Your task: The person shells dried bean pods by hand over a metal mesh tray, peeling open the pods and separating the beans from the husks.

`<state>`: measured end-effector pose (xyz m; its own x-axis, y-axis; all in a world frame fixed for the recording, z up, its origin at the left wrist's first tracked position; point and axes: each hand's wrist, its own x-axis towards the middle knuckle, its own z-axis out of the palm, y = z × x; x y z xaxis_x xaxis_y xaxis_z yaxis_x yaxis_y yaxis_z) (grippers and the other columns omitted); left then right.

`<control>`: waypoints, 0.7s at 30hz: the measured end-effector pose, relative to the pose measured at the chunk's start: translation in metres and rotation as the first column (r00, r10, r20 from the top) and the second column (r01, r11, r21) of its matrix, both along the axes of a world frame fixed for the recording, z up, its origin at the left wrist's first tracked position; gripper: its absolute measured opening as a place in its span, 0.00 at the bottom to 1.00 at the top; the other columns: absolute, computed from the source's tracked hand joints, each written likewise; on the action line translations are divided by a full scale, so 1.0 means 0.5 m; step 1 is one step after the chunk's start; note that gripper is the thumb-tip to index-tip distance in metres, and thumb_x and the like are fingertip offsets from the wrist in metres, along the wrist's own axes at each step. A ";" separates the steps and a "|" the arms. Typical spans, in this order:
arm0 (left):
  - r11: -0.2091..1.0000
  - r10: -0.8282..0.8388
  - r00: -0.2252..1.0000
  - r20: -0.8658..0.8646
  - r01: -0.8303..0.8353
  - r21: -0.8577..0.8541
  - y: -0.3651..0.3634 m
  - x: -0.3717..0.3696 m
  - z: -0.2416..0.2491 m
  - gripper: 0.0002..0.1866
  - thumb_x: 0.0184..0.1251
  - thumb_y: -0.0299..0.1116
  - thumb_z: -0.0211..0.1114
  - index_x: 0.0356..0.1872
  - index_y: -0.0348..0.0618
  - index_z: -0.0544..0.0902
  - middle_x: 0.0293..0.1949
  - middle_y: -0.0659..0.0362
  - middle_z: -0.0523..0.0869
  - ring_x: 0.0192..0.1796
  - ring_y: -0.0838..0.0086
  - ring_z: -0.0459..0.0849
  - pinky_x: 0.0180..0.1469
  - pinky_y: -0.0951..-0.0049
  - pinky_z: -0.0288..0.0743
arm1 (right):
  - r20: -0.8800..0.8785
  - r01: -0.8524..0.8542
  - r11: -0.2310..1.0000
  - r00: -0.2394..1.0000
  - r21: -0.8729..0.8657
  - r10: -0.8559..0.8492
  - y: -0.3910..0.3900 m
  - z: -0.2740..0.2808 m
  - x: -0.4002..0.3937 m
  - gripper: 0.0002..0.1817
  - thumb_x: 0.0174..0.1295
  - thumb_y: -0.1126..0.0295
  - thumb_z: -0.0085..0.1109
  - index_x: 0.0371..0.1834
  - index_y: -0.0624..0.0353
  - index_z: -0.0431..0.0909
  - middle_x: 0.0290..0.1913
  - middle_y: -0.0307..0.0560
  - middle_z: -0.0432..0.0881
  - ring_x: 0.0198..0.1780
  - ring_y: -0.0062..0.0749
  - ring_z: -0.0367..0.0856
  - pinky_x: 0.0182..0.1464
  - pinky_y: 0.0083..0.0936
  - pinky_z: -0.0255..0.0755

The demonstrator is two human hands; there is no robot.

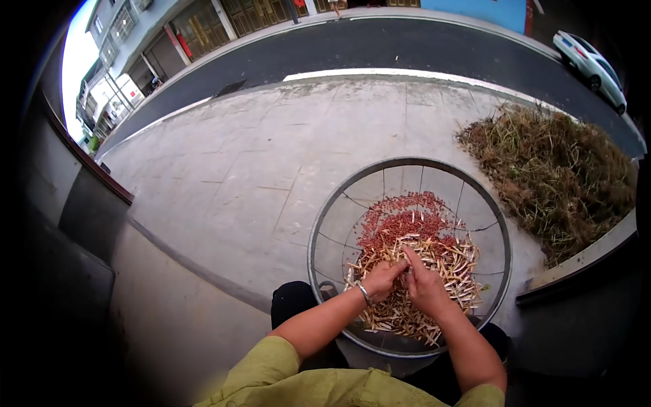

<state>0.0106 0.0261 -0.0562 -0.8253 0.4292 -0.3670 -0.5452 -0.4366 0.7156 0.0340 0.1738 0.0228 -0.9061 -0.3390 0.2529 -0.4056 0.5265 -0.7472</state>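
A large round mesh tray point(312, 252) with a grey rim rests at my knees. Red beans point(407, 221) lie spread over its far half, and pale dry pods point(461, 271) are heaped in its near half. Over the pods, my left hand point(384, 279), with a bracelet point(364, 293) at the wrist, has its fingers pressed together. Close against it is my right hand point(424, 285), its fingers also drawn together. Whatever is between the fingertips is too small to make out.
A pile of dried plants point(556, 169) lies right of the tray on the paved ground point(244, 156). Beyond runs a dark road point(380, 47) with a white car point(590, 64) at the right. A wall point(74, 176) stands at the left.
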 end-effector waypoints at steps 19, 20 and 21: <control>0.950 0.311 0.942 -0.129 -0.305 0.066 -0.067 -0.044 0.108 0.10 0.69 0.35 0.51 0.38 0.39 0.74 0.18 0.69 0.62 0.19 0.85 0.58 0.20 0.83 0.55 | 0.327 -0.095 0.698 0.923 0.709 -0.206 0.141 -0.026 0.108 0.42 0.42 0.62 0.68 0.64 0.48 0.59 0.50 0.53 0.71 0.50 0.49 0.73 0.49 0.38 0.70; 0.947 0.320 0.935 -0.150 -0.315 0.060 -0.068 -0.043 0.115 0.09 0.69 0.35 0.52 0.39 0.39 0.74 0.18 0.69 0.61 0.18 0.86 0.57 0.19 0.83 0.54 | 0.260 -0.076 0.745 0.956 0.662 -0.134 0.124 -0.034 0.125 0.40 0.44 0.67 0.66 0.64 0.46 0.59 0.47 0.53 0.72 0.47 0.49 0.74 0.48 0.37 0.71; 0.944 0.327 0.933 -0.149 -0.318 0.085 -0.066 -0.045 0.114 0.09 0.68 0.34 0.54 0.40 0.39 0.74 0.17 0.70 0.61 0.17 0.86 0.57 0.18 0.84 0.53 | 0.330 -0.118 0.768 0.936 0.629 -0.126 0.096 -0.030 0.133 0.34 0.47 0.69 0.64 0.61 0.47 0.62 0.45 0.53 0.72 0.48 0.48 0.74 0.46 0.37 0.72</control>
